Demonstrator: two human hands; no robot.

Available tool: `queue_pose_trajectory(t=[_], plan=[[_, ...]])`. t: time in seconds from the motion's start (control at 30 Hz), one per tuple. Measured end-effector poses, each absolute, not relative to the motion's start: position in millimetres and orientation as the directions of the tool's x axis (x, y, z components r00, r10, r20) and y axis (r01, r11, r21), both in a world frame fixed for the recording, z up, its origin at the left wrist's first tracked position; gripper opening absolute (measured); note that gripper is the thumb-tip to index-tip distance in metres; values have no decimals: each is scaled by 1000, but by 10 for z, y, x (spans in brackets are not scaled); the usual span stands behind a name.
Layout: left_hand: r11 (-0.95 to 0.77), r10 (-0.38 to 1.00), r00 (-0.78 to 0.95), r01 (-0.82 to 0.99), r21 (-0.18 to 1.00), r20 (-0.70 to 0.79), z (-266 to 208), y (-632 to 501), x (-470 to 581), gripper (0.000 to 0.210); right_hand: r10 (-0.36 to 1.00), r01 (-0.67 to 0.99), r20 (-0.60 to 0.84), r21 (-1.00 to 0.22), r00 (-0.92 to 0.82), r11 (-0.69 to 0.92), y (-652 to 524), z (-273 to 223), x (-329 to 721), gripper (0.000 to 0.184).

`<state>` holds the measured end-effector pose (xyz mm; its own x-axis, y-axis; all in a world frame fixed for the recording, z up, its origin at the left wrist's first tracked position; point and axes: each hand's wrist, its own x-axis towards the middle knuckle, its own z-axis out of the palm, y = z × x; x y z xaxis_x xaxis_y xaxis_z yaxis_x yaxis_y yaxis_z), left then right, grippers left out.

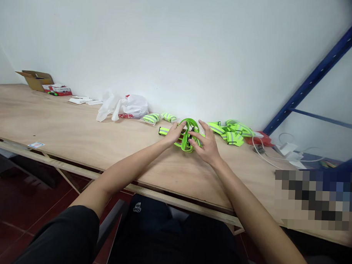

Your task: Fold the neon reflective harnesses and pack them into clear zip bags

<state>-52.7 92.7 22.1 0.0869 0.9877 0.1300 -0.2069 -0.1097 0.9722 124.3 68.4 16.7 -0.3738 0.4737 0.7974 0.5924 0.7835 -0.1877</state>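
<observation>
A neon-green reflective strap (186, 144) with grey stripes and black buckles is looped above the wooden table in front of me. My left hand (173, 134) is closed on the left side of the loops, thumb on top. On the other side, my right hand (208, 145) has its thumb and a finger at a black buckle in the loops, while its index finger is lifted away. One strap end with a black buckle (160, 130) sticks out left of my left hand. The fingers partly hide the middle of the strap.
More reflective straps (235, 131) lie in a pile to the right, near a red bag (264, 139) and white cables. Bagged straps (151, 118) and a white plastic bag (135, 106) sit along the wall. A cardboard box (37, 81) stands far left; a blue rack (313, 75) rises right.
</observation>
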Motion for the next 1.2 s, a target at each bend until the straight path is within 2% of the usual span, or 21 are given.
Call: queue_pose_trajectory(t=[0.1,0.33,0.5,0.67,0.9,1.03,1.2], plan=[[-99,989,77,-254,962,123,188,930,-489,47,510,667,802,-197,-313,718,674,168,1253,21],[-43,992,96,-343,938,80,91,989,-380,49,684,700,716,-417,-139,580,784,60,1366,18],[24,991,130,-451,892,39,81,995,-374,51,796,571,590,-611,-135,549,915,-28,1447,17],[44,984,168,-533,845,54,104,942,-371,46,851,406,515,-758,-105,510,926,-57,1407,25],[55,976,207,-542,838,71,109,889,-349,41,883,435,468,-794,-5,424,867,-43,1367,31],[38,978,193,-554,832,83,107,893,-346,44,862,470,506,-770,35,433,832,-50,1340,34],[60,970,226,-587,807,93,77,902,-356,45,864,376,503,-799,-10,469,830,-51,1336,31]])
